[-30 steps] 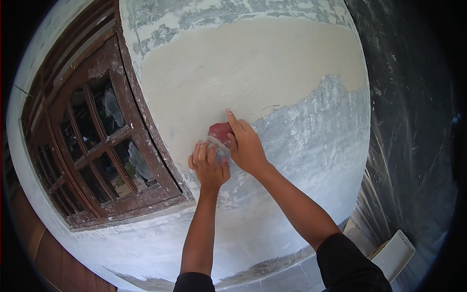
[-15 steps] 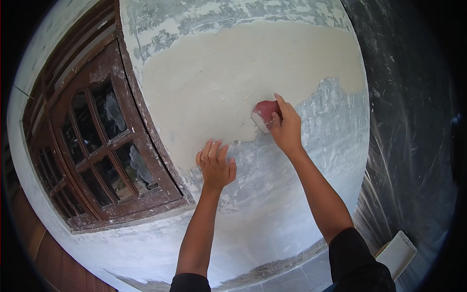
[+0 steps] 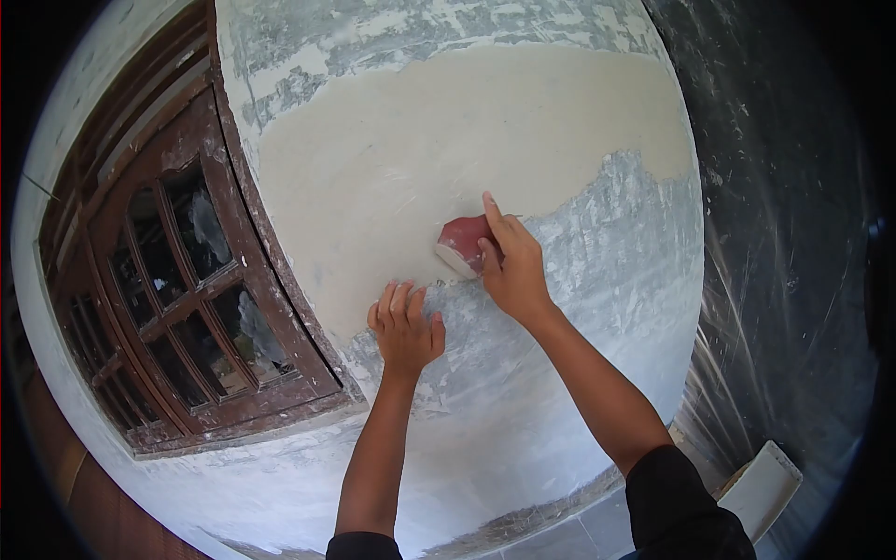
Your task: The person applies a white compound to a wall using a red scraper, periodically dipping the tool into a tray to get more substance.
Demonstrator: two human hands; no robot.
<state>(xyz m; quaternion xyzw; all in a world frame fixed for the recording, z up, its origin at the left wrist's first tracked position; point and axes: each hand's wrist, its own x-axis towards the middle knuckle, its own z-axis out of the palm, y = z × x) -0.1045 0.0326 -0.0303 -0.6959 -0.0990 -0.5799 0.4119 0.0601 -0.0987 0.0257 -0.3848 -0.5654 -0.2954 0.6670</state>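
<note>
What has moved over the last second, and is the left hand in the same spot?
The right hand swept the red sanding block rightward along the plaster edge, then came partway back left; it keeps its grip throughout. The left hand stays flat on the wall, barely shifted. The wooden window is unchanged.

The sanding pad (image 3: 462,241) is red with a white edge. The wall (image 3: 467,121) shows cream filler above mottled grey-white patches, and the window frame (image 3: 271,280) is dark brown, paint-flecked.
</note>
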